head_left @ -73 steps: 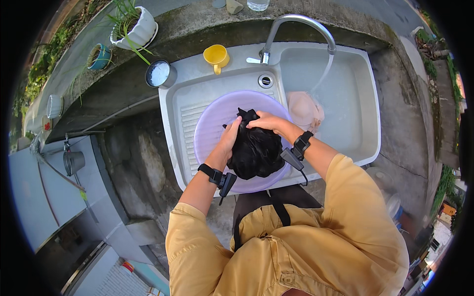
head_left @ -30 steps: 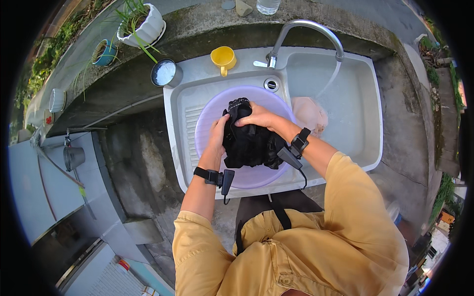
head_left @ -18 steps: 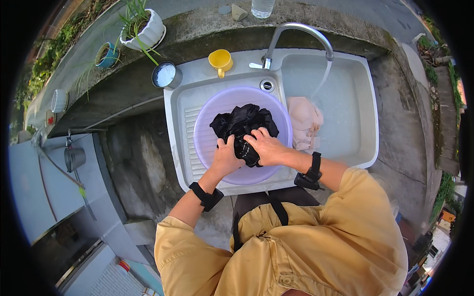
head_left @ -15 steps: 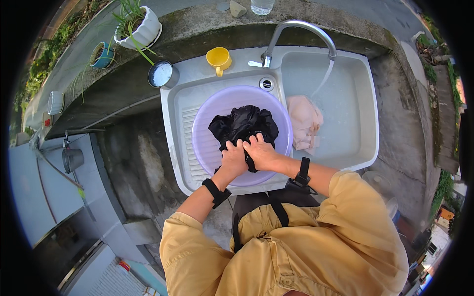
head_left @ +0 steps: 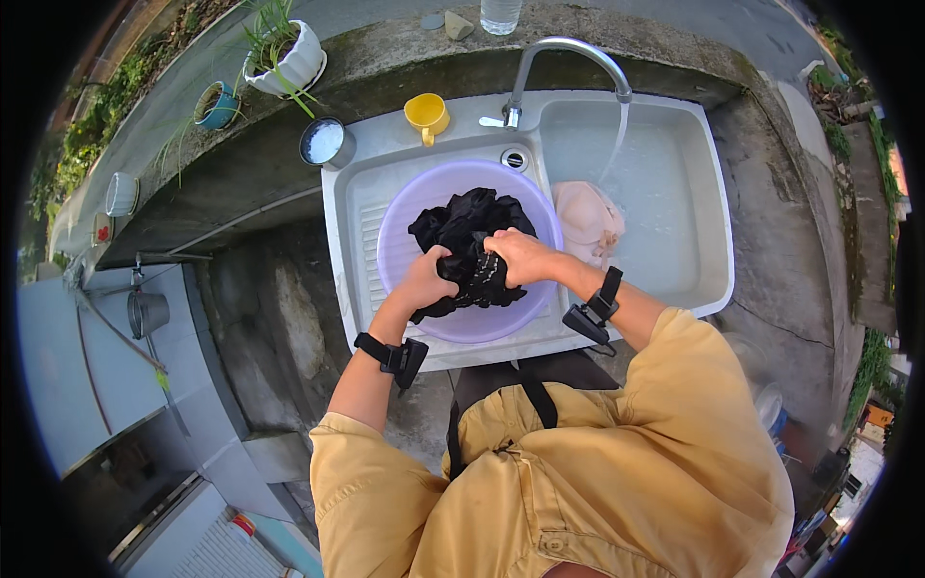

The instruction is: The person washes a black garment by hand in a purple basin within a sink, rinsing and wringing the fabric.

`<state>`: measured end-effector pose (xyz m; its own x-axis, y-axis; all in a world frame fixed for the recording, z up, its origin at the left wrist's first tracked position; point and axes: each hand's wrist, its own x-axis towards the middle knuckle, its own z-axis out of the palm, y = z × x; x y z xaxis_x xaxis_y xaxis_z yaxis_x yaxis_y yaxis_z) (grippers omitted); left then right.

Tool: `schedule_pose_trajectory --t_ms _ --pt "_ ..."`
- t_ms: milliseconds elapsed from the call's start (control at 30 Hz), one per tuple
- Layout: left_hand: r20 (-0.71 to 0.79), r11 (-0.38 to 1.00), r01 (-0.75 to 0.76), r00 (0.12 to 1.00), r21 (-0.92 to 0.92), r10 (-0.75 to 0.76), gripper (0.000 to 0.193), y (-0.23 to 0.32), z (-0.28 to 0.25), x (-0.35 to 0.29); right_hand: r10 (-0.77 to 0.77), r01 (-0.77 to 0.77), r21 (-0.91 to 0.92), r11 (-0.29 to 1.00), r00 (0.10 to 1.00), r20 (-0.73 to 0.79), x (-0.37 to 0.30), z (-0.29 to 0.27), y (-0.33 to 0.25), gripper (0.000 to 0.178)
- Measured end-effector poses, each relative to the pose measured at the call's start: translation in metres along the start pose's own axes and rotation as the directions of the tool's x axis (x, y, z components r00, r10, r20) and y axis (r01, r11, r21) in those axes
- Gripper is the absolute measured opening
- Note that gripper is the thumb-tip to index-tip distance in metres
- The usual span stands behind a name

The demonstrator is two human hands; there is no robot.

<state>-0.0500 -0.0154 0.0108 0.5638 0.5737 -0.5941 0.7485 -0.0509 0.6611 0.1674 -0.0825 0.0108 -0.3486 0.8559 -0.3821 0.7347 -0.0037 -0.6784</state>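
A crumpled black garment (head_left: 470, 214) lies in the lavender basin (head_left: 540, 306), a patch of pale dots or trim showing near its middle. My left hand (head_left: 427, 277) grips the garment's left side, thumb up and fingers curled into the fabric. On the other side my right hand (head_left: 517, 256) pinches a fold between thumb and fingers. The two hands are apart, with bunched cloth between them. Some fingertips are hidden in the folds. A pale pink padded garment (head_left: 586, 220) rests in the sink bowl just right of the basin.
The basin stands on the ribbed washboard side (head_left: 374, 226) of a white double sink. Water runs from the curved faucet (head_left: 578, 43) into the right bowl (head_left: 674, 207). A yellow cup (head_left: 427, 116) and a dark pot of white contents (head_left: 326, 143) stand along the back, near potted plants (head_left: 287, 60).
My hands were close together pressing down on the black garment; now they have moved apart, each gripping a side. The garment has been turned and spread, showing the dotted patch. The view shifted slightly.
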Motion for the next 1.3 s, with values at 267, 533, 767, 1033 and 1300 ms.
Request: schedule_pose_trajectory --t_ms 267,533,767,1033,1300 --pt "-0.202 0.492 -0.209 0.977 -0.845 0.068 0.051 0.065 -0.051 -0.056 0.006 0.178 0.371 0.911 0.896 -0.444 -0.058 -0.074 -0.04 0.049" --pt "-0.551 0.957 -0.084 0.802 0.276 0.229 0.034 0.003 -0.001 -0.007 0.018 0.094 0.334 0.938 0.948 -0.318 -0.051 -0.01 0.019 0.04" --pt "0.017 0.634 0.187 0.964 -0.751 -0.264 0.052 0.043 0.045 0.013 -0.305 0.362 0.143 0.921 0.899 -0.314 -0.047 0.034 -0.053 0.04" --pt "-0.013 0.415 0.011 0.998 -0.91 -0.056 0.033 0.087 0.006 -0.031 -0.078 0.269 0.289 0.919 0.841 -0.535 -0.047 -0.033 -0.02 0.059" --pt "-0.31 0.307 -0.296 0.951 -0.904 0.004 0.042 0.099 -0.049 -0.059 0.179 0.229 0.733 0.641 0.883 -0.433 -0.014 -0.038 0.003 0.026"
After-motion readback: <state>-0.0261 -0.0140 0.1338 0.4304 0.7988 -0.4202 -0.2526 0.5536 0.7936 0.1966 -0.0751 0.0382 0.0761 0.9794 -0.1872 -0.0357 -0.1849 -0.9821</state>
